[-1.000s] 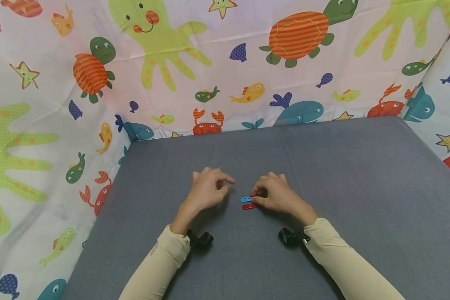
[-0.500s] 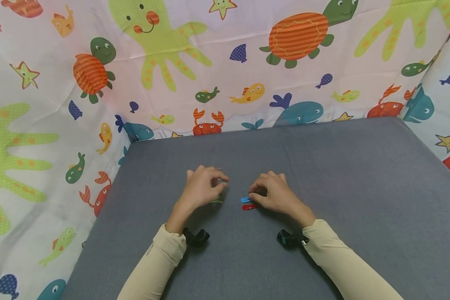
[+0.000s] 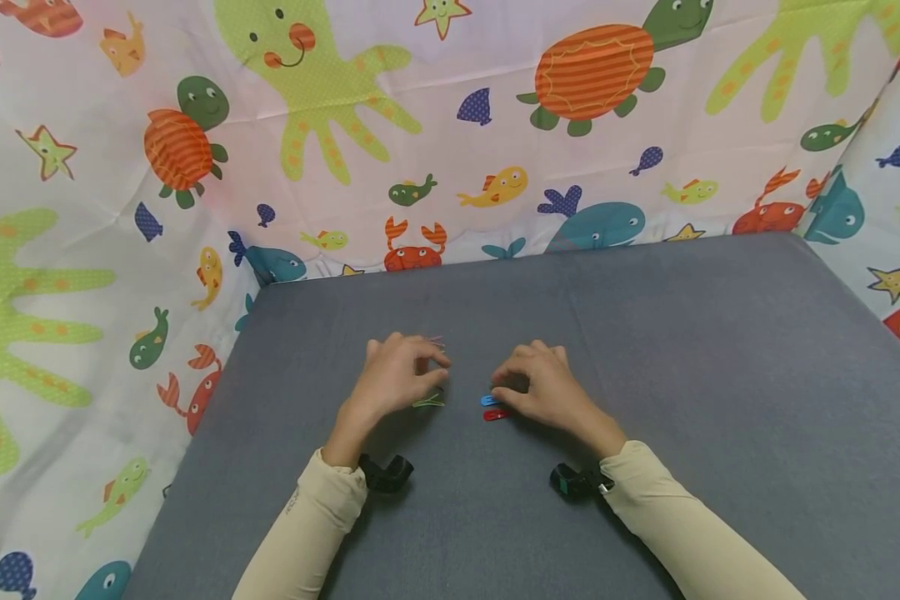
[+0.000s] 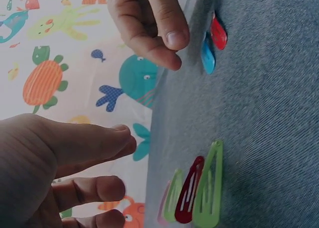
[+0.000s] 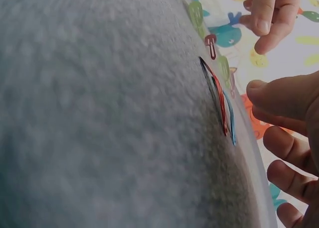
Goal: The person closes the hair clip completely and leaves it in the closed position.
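Two snap hair clips, one blue [image 3: 488, 401] and one red [image 3: 496, 414], lie side by side on the grey cloth. My right hand [image 3: 543, 385] hovers over their right ends, thumb and fingers bent loosely with nothing between them. To the left, my left hand [image 3: 399, 375] hangs over another group of clips, its fingers relaxed and holding nothing. In the left wrist view that group is a row: a green clip [image 4: 208, 193], a dark red clip [image 4: 190, 190], a second green clip [image 4: 173, 195] and a pink clip [image 4: 162, 208]. From the head, the left hand hides most of this row.
Grey cloth [image 3: 690, 358] covers the table. A white curtain [image 3: 450, 150] printed with sea animals rises along its back and sides. Each wrist carries a black camera mount, such as the left one [image 3: 388, 475].
My left hand has drawn back to the left, uncovering part of a green clip and the pink one. The right hand has shifted slightly left over the blue clip. The blue and red clips stay put.
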Demonstrator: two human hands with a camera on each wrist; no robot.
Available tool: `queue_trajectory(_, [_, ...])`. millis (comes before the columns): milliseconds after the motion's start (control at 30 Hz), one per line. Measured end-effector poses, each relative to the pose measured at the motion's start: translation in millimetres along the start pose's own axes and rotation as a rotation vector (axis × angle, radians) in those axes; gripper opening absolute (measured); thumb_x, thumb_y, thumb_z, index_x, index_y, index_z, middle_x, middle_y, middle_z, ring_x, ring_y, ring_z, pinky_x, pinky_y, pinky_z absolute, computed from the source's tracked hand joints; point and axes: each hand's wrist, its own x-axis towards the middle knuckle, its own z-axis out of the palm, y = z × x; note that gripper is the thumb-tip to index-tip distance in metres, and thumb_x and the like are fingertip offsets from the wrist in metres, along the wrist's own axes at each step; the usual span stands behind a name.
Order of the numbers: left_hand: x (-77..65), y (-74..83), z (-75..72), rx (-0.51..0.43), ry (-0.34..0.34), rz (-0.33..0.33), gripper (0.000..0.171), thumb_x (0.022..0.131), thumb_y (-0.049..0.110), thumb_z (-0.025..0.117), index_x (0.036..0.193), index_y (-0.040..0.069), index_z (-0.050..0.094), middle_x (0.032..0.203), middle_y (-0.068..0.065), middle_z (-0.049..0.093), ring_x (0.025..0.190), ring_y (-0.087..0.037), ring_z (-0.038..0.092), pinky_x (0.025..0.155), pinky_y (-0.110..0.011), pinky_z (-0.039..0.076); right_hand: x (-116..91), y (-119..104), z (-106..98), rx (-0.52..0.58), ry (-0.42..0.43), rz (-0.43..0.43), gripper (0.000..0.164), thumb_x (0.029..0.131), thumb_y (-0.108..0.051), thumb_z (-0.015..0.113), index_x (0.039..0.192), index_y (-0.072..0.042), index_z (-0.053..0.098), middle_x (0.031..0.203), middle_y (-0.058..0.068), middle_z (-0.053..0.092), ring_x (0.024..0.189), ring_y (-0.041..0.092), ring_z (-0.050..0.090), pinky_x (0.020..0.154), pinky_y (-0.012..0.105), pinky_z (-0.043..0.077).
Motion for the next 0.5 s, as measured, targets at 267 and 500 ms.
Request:
queue_trajectory(267, [-2.2,-5.1,-8.3,0.034,-0.038,-0.009,0.016,0.089,0.030,0.079,0.103,0.023,0.082,0.084,0.007,0.068,0.081,-0.016,0.050,0.077,-0.043,0.025,-0.4,-6.6,5.9,-0.003,0.022,-0.013,0.015,0.083,-0.026,0.084,0.096,-0.020,0.081,0.091,-0.003,0.069,0.081,0.013,0.045,0.080,0.041,0.024])
queue_trajectory(500, [-4.0,-9.7,-14.7,0.049,-0.114,-0.010,0.014,0.086,0.031,0.082,0.098,0.023,0.082,0.082,0.009,0.070,0.072,-0.011,0.054,0.076,-0.041,0.025,-0.2,-14.0,10.8,0.017,0.031,-0.009,0.016,0.083,-0.025,0.084,0.098,-0.018,0.081,0.092,-0.002,0.069,0.082,0.014,0.047,0.082,0.042,0.026])
